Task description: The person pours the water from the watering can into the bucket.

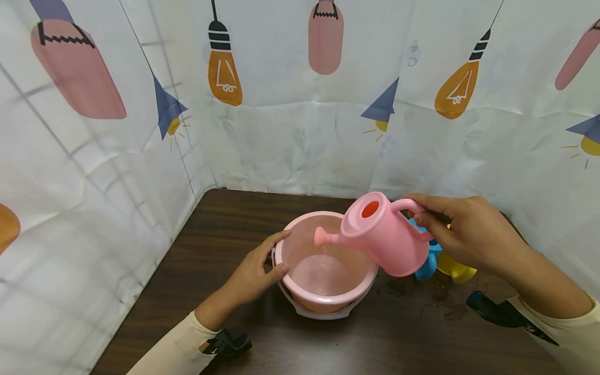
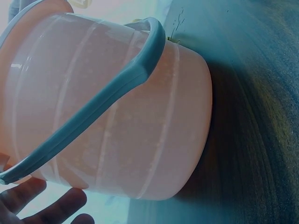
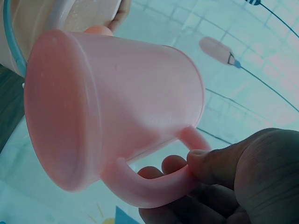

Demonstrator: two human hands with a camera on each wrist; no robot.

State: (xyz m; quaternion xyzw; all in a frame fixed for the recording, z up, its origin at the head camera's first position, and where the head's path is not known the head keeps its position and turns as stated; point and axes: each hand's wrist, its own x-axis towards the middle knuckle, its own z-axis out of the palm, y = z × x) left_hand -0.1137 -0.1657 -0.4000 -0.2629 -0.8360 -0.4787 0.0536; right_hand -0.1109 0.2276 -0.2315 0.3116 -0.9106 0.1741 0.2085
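My right hand (image 1: 469, 234) grips the handle of a pink watering can (image 1: 398, 237). The can is tilted left, and its sprinkler head hangs over a pink bucket (image 1: 328, 299). Faint streaks show below the spout, and clear liquid glistens on the bucket's bottom. My left hand (image 1: 255, 268) holds the bucket's left rim, thumb and index finger at the edge and other fingers along the outer wall. In the left wrist view the bucket's carrying handle (image 2: 103, 98) hangs down against its side. From the right wrist, the can's base and curled fingers (image 3: 173, 163) on its handle show.
Behind the watering can, partly hidden, stand a blue cup (image 1: 426, 265) and a yellow cup (image 1: 457, 268). Wet patches (image 1: 440, 299) lie on the dark wooden table (image 1: 225, 224) near them. A patterned curtain (image 1: 290, 140) hangs along the table's back and left.
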